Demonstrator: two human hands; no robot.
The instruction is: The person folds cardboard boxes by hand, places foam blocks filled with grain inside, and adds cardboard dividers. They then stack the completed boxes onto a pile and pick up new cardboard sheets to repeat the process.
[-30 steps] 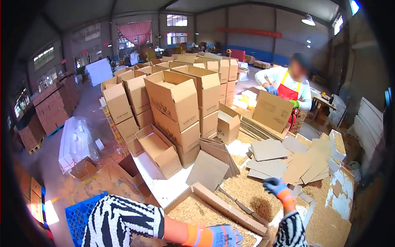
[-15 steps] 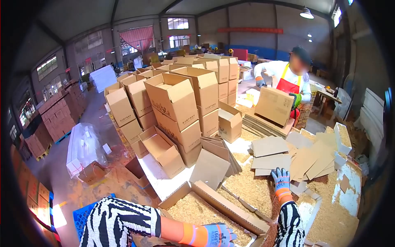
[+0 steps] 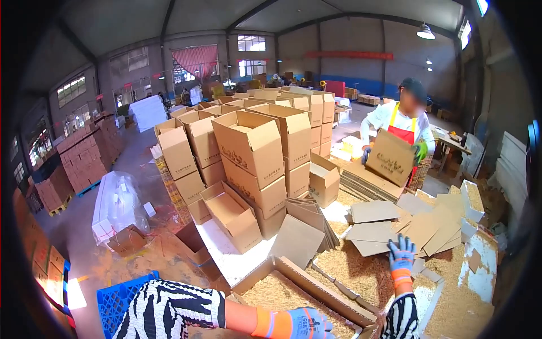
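My left hand (image 3: 310, 323), in a grey-blue glove with an orange cuff, is low in the view over the near end of a long open carton (image 3: 299, 287) filled with golden shredded material. Its fingers are loosely together, and their undersides are hidden. My right hand (image 3: 402, 254), gloved the same way, has its fingers spread at the lower edge of some flat grey cardboard sheets (image 3: 370, 233). Nothing is gripped in it. Brown cardboard pieces (image 3: 443, 217) fan out just beyond it. Leaning grey-brown sheets (image 3: 296, 240) stand behind the carton.
Stacked open boxes (image 3: 251, 147) rise at the centre. A co-worker (image 3: 403, 121) in a red apron holds a printed box (image 3: 389, 158) beside a pile of flat cardboard (image 3: 367, 183). A blue pallet (image 3: 116, 299) lies at lower left; a plastic-wrapped stack (image 3: 118, 206) stands behind it.
The view has shifted slightly. My right hand's fingers have spread, and the near grey sheet has turned. The co-worker's box has turned, showing its printed side, and their other hand now touches it.
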